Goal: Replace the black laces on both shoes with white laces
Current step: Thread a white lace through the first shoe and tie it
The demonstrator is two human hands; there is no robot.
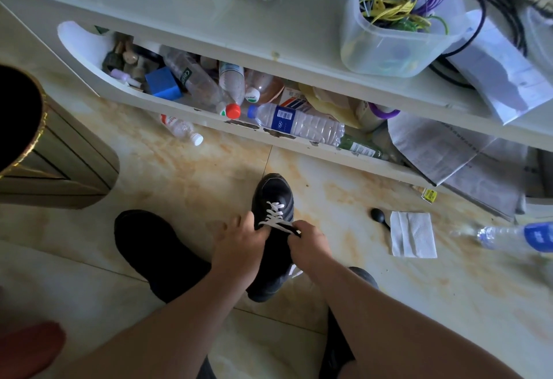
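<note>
A black shoe (273, 190) stands on the tiled floor at the middle of the head view, toe pointing away from me. A white lace (274, 214) criss-crosses its front eyelets. My left hand (239, 244) holds the shoe's left side with the fingers curled near the lace. My right hand (308, 242) pinches the lace at the upper eyelets on the right side. A second dark shape, perhaps the other shoe (152, 247), lies to the left, too dark for its laces to show.
A low white table (209, 13) stands ahead; its lower shelf holds plastic bottles (296, 122) and newspapers (443, 151). A clear tub of cords (398, 16) sits on top. A tissue (413, 233), a small black object (377, 215) and another bottle (517, 236) lie on the floor right.
</note>
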